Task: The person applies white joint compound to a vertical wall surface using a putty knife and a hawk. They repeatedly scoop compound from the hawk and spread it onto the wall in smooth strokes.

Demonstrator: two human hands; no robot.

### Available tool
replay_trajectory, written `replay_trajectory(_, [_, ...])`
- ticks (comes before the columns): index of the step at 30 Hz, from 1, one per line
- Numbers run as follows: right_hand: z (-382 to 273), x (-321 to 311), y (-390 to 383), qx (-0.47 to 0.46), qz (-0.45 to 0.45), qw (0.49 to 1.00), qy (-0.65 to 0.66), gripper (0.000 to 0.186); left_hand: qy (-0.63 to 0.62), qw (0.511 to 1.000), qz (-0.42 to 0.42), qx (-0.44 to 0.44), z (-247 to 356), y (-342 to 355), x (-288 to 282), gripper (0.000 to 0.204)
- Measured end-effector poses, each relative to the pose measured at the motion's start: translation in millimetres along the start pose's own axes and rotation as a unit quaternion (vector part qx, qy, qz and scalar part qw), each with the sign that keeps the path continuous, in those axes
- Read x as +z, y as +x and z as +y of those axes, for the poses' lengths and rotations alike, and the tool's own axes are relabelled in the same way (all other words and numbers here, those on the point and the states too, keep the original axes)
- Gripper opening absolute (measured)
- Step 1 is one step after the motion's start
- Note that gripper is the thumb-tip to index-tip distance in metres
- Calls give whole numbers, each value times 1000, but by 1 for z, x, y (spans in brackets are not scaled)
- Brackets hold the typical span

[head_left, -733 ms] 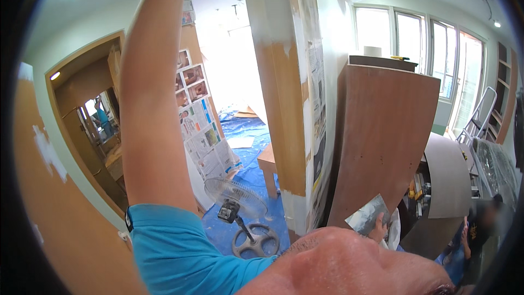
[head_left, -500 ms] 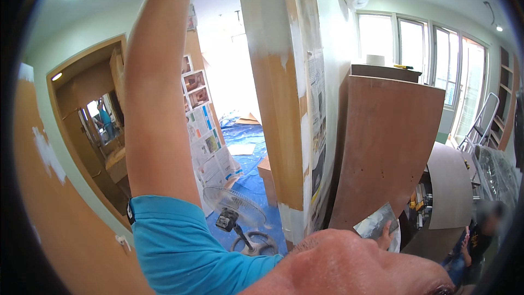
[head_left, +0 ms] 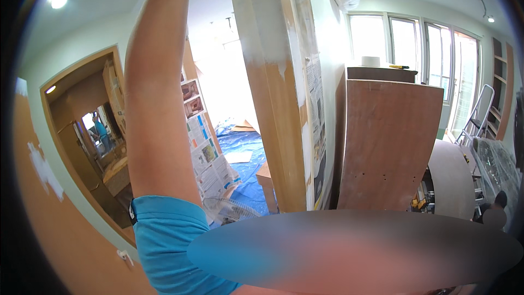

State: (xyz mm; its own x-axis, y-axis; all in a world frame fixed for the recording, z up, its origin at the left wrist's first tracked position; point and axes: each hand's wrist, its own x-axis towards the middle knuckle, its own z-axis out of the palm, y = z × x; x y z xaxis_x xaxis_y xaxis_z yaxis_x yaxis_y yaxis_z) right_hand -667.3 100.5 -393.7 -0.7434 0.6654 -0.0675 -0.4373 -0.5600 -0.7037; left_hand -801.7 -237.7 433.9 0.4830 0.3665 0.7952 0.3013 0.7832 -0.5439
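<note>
My bare left arm [head_left: 158, 98], in a turquoise sleeve, rises up the middle-left of the head view, with the hand beyond the top edge. Just right of the arm stands a pillar [head_left: 275, 93] with tan board, patchy whitish coating and newspaper along its side. Behind the arm, printed sheets [head_left: 204, 153] cover part of a wall edge. A large blurred oval covers the bottom middle and right, and my right hand cannot be seen.
Beyond lie a blue floor sheet [head_left: 245, 180] and fan [head_left: 229, 205]. Left is a doorway [head_left: 82, 60] with a mirror reflection. Right are a curved brown panel [head_left: 390, 131], grey panel [head_left: 453, 180], stepladder [head_left: 480, 106] and a partly obscured dark-clad person [head_left: 494, 207].
The view has shifted slightly, with the doorway and pillar now farther left and the brown panel lower. The silvery sheet in a hand at lower right is now hidden under the blur.
</note>
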Motion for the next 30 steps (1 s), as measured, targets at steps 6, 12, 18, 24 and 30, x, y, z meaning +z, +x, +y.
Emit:
replay_trajectory(6, [-1, 1, 2, -4, 25, 1000, -10, 66, 19, 1000, -7, -9, 3, 0, 7, 39])
replay_trajectory(12, [-2, 5, 6, 5, 51, 999, -11, 71, 45, 999, -14, 0, 45, -21, -2, 39])
replay_trajectory(18, [-10, 11, 10, 9, 49, 997, -66, 71, 16, 1000, -24, 6, 44, -28, -38, 37])
replay_trajectory(24, [-5, 4, 17, 12, 50, 994, -101, 73, 37, 999, 6, 27, 14, 4, -13, 35])
replay_trajectory(30, [0, -4, 24, 22, 43, 994, -101, 72, 34, 999, -25, -18, 16, 10, -5, 35])
